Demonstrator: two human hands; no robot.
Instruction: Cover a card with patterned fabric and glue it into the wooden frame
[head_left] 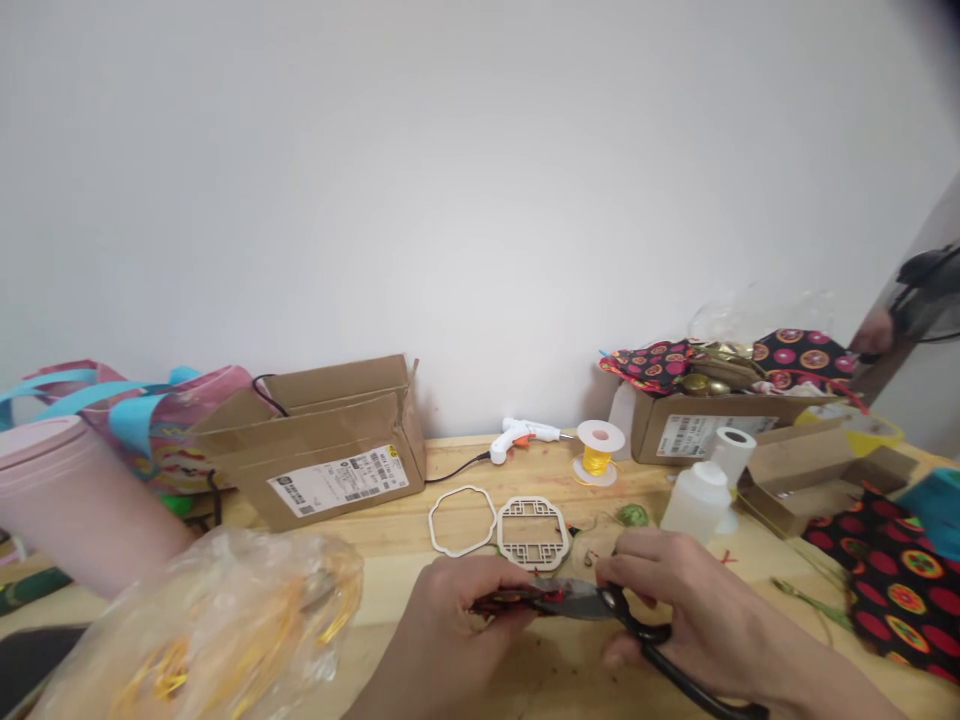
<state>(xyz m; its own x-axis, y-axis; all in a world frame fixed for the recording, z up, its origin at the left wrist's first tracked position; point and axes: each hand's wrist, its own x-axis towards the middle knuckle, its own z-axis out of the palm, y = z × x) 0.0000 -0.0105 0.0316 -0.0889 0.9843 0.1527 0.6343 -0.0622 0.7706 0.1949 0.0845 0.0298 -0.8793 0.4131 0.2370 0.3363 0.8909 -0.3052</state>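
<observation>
My left hand [469, 620] pinches a small piece of dark patterned fabric [499, 600] with red in it, near the front of the wooden table. My right hand [675, 590] grips black-handled scissors [645, 630]. The blades point left and meet the fabric's right end; whether they are closed through it I cannot tell. Just beyond my hands lie a pale lattice frame [533, 533] and a plain outline frame [462, 521]. A small green thread bundle [631, 515] rests behind my right hand.
A cardboard box [345, 440] stands at back left, a fuller box [705, 420] at back right. Between them are a white glue gun [517, 437] and a spool of yellow cord [598, 455]. White bottles [697, 500], patterned fabric [900, 590], a plastic bag [225, 620] and a pink tumbler [82, 510] flank my hands.
</observation>
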